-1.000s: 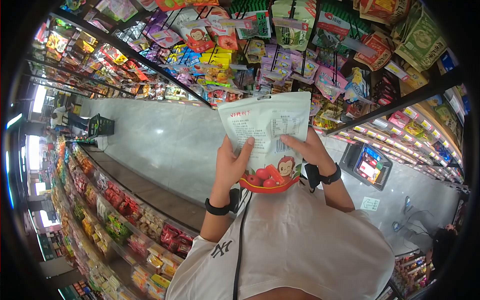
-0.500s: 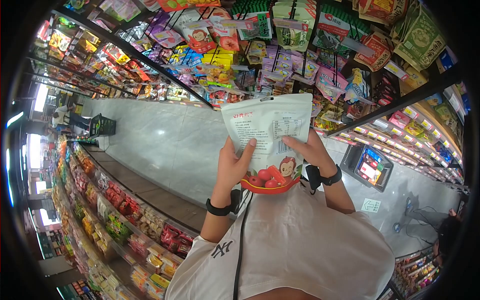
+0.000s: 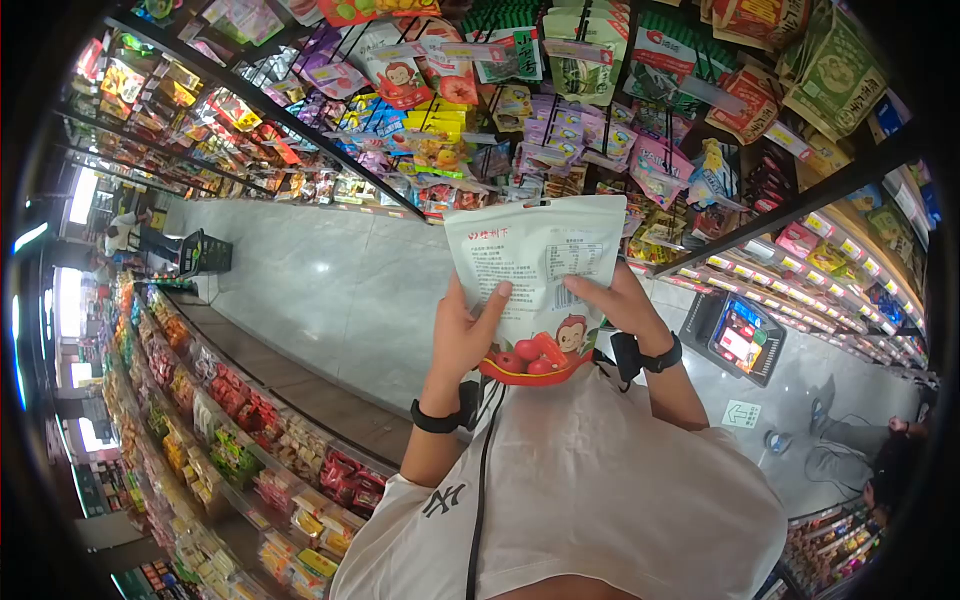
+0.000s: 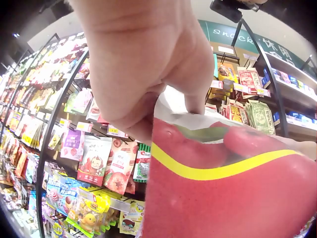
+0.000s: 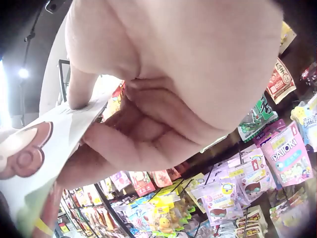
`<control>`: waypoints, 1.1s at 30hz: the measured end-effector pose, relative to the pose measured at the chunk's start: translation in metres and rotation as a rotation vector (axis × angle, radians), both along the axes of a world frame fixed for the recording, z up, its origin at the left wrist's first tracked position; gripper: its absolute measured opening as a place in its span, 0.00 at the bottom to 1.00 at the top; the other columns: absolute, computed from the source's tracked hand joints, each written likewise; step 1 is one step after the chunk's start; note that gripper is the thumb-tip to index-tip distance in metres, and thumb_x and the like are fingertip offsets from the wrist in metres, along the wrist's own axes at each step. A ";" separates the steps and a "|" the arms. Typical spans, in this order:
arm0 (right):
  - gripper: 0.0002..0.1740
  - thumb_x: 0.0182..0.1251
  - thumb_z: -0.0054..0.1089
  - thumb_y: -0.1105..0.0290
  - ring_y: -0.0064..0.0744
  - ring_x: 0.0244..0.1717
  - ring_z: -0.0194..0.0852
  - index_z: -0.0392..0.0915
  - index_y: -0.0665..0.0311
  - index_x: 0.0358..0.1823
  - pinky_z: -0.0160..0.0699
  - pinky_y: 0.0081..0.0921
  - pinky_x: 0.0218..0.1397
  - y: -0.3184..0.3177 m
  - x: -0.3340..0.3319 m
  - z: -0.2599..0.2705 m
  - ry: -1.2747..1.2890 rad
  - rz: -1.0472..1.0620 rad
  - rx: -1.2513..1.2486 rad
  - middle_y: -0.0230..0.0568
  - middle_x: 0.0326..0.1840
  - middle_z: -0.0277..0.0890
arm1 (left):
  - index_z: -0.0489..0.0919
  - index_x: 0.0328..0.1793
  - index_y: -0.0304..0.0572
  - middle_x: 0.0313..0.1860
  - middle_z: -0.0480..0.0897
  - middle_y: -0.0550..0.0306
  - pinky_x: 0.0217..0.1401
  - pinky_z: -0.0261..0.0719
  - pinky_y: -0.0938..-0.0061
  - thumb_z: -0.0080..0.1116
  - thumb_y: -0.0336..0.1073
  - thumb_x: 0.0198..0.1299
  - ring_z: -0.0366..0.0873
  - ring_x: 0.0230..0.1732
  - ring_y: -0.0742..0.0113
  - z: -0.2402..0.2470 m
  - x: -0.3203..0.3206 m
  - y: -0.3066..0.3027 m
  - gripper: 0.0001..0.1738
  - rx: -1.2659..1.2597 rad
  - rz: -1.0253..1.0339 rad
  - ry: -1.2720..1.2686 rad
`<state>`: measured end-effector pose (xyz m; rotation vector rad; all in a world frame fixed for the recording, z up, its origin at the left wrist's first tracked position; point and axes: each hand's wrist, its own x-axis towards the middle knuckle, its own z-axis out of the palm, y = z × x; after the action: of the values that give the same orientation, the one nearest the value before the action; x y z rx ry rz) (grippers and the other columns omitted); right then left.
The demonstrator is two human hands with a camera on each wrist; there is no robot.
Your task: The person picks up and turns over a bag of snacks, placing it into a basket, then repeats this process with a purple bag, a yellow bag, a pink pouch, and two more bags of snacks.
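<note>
A white snack pouch (image 3: pixel 535 270) with printed text, a barcode and a red fruit-and-monkey picture at its base is held up in front of the chest, back side facing me. My left hand (image 3: pixel 468 330) grips its left edge, thumb across the print. My right hand (image 3: pixel 625 305) pinches its right edge, thumb by the barcode. The left wrist view has the pouch's red bottom (image 4: pixel 233 193) filling the frame under the left hand (image 4: pixel 143 69). Seen from the right wrist, the right hand (image 5: pixel 173 94) closes on the white pouch edge (image 5: pixel 44 148).
Hanging snack packets (image 3: pixel 560 110) crowd the rack just ahead. More stocked shelves (image 3: pixel 230 430) run along the left side of the grey aisle floor (image 3: pixel 330 280). A shopping basket (image 3: pixel 745 335) stands to the right, another basket (image 3: pixel 203 252) and a person (image 3: pixel 125 232) far left.
The pouch has shifted slightly down and toward the chest; both hands keep their grip. A person at the lower right edge has moved further into view.
</note>
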<state>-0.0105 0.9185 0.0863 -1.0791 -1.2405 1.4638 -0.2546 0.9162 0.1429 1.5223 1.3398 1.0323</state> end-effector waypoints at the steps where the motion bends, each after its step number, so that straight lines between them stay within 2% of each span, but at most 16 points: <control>1: 0.24 0.73 0.68 0.64 0.28 0.55 0.83 0.79 0.71 0.64 0.81 0.29 0.59 0.000 0.001 0.000 -0.018 0.004 -0.005 0.42 0.58 0.86 | 0.77 0.65 0.31 0.50 0.90 0.45 0.52 0.85 0.68 0.66 0.37 0.72 0.89 0.49 0.64 0.000 0.000 0.000 0.22 0.021 -0.001 -0.011; 3: 0.22 0.73 0.68 0.64 0.26 0.54 0.82 0.79 0.71 0.62 0.80 0.28 0.59 0.001 0.001 0.001 -0.052 0.012 -0.015 0.41 0.57 0.86 | 0.77 0.65 0.31 0.50 0.90 0.46 0.51 0.85 0.69 0.66 0.37 0.71 0.89 0.49 0.65 -0.001 -0.002 0.003 0.22 0.062 -0.002 -0.032; 6: 0.21 0.74 0.66 0.66 0.21 0.49 0.81 0.77 0.67 0.63 0.80 0.24 0.51 0.004 0.001 -0.009 -0.015 -0.114 -0.070 0.35 0.49 0.85 | 0.80 0.62 0.34 0.46 0.91 0.46 0.48 0.85 0.70 0.67 0.36 0.70 0.91 0.45 0.64 -0.007 -0.009 0.004 0.19 0.044 0.003 -0.046; 9: 0.20 0.75 0.64 0.68 0.17 0.44 0.79 0.74 0.62 0.65 0.77 0.20 0.41 0.009 0.005 -0.022 -0.086 -0.364 0.079 0.29 0.41 0.81 | 0.84 0.55 0.41 0.40 0.91 0.46 0.45 0.85 0.71 0.69 0.34 0.67 0.92 0.40 0.58 -0.006 -0.014 0.004 0.13 0.064 -0.040 0.156; 10: 0.21 0.76 0.61 0.70 0.17 0.38 0.78 0.71 0.58 0.68 0.74 0.19 0.36 0.014 0.005 -0.024 -0.066 -0.410 0.161 0.29 0.36 0.78 | 0.85 0.53 0.43 0.39 0.91 0.46 0.43 0.85 0.71 0.69 0.33 0.66 0.92 0.40 0.56 -0.003 -0.015 0.004 0.12 0.028 -0.065 0.240; 12: 0.19 0.77 0.60 0.70 0.19 0.36 0.79 0.73 0.59 0.66 0.75 0.19 0.36 0.007 0.010 -0.006 0.051 -0.331 0.124 0.31 0.37 0.79 | 0.86 0.49 0.47 0.37 0.91 0.47 0.41 0.85 0.70 0.70 0.33 0.63 0.91 0.38 0.51 0.005 -0.014 0.004 0.10 -0.045 -0.115 0.407; 13: 0.17 0.78 0.60 0.70 0.20 0.35 0.80 0.73 0.60 0.65 0.76 0.19 0.36 0.003 0.010 0.008 0.109 -0.291 0.104 0.32 0.38 0.80 | 0.86 0.49 0.47 0.37 0.91 0.47 0.40 0.84 0.69 0.71 0.33 0.62 0.91 0.37 0.51 0.000 -0.015 0.004 0.10 0.004 -0.133 0.427; 15: 0.15 0.79 0.59 0.68 0.21 0.33 0.81 0.75 0.60 0.63 0.78 0.19 0.37 -0.003 0.007 0.029 0.107 -0.103 0.035 0.34 0.39 0.81 | 0.86 0.48 0.49 0.37 0.90 0.49 0.38 0.84 0.67 0.71 0.34 0.61 0.90 0.36 0.49 -0.014 -0.015 0.004 0.10 0.102 -0.173 0.465; 16: 0.14 0.80 0.59 0.67 0.21 0.32 0.81 0.75 0.61 0.62 0.79 0.20 0.38 -0.005 0.004 0.033 0.107 -0.011 0.000 0.35 0.39 0.82 | 0.86 0.48 0.47 0.34 0.89 0.48 0.37 0.83 0.66 0.72 0.34 0.61 0.88 0.34 0.49 -0.015 -0.015 0.004 0.10 0.067 -0.175 0.485; 18: 0.13 0.81 0.57 0.66 0.21 0.33 0.82 0.76 0.62 0.61 0.80 0.20 0.39 -0.007 -0.001 0.021 0.099 0.044 -0.045 0.36 0.41 0.84 | 0.85 0.49 0.44 0.30 0.87 0.45 0.34 0.80 0.64 0.73 0.34 0.60 0.86 0.29 0.48 -0.012 -0.012 0.003 0.12 -0.003 -0.183 0.526; 21: 0.13 0.82 0.57 0.65 0.20 0.35 0.84 0.79 0.66 0.56 0.82 0.20 0.41 -0.004 0.002 0.013 0.046 0.094 -0.066 0.38 0.43 0.88 | 0.85 0.49 0.41 0.31 0.88 0.46 0.35 0.81 0.65 0.73 0.33 0.61 0.88 0.30 0.51 -0.010 -0.012 0.002 0.12 -0.055 -0.220 0.638; 27: 0.13 0.78 0.64 0.65 0.23 0.43 0.88 0.82 0.69 0.50 0.84 0.22 0.48 0.000 0.012 -0.010 -0.101 0.185 -0.064 0.40 0.46 0.90 | 0.85 0.50 0.38 0.40 0.91 0.50 0.38 0.83 0.69 0.67 0.28 0.65 0.89 0.37 0.59 -0.042 -0.025 0.001 0.08 -0.069 -0.318 0.311; 29: 0.13 0.77 0.65 0.65 0.25 0.45 0.89 0.82 0.69 0.50 0.85 0.23 0.50 0.003 0.016 -0.020 -0.197 0.175 -0.081 0.42 0.48 0.90 | 0.85 0.51 0.39 0.42 0.91 0.53 0.39 0.83 0.71 0.64 0.26 0.67 0.89 0.40 0.62 -0.046 -0.028 0.001 0.08 -0.068 -0.303 0.289; 30: 0.12 0.76 0.66 0.66 0.28 0.48 0.90 0.82 0.70 0.48 0.85 0.25 0.51 0.004 0.017 -0.026 -0.164 0.139 -0.102 0.42 0.48 0.90 | 0.85 0.51 0.39 0.43 0.91 0.55 0.40 0.84 0.72 0.63 0.26 0.68 0.89 0.41 0.64 -0.048 -0.029 -0.001 0.08 -0.070 -0.300 0.277; 33: 0.13 0.74 0.69 0.64 0.30 0.48 0.91 0.83 0.69 0.47 0.86 0.26 0.51 0.015 0.029 -0.062 -0.257 0.086 -0.102 0.42 0.45 0.90 | 0.84 0.53 0.40 0.44 0.91 0.57 0.40 0.83 0.74 0.60 0.26 0.70 0.89 0.41 0.67 -0.044 -0.032 -0.002 0.08 -0.247 -0.284 0.327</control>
<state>0.0181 0.9332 0.0242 -1.3294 -1.4178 1.5001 -0.2866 0.9141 0.0988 1.6769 1.3607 0.4366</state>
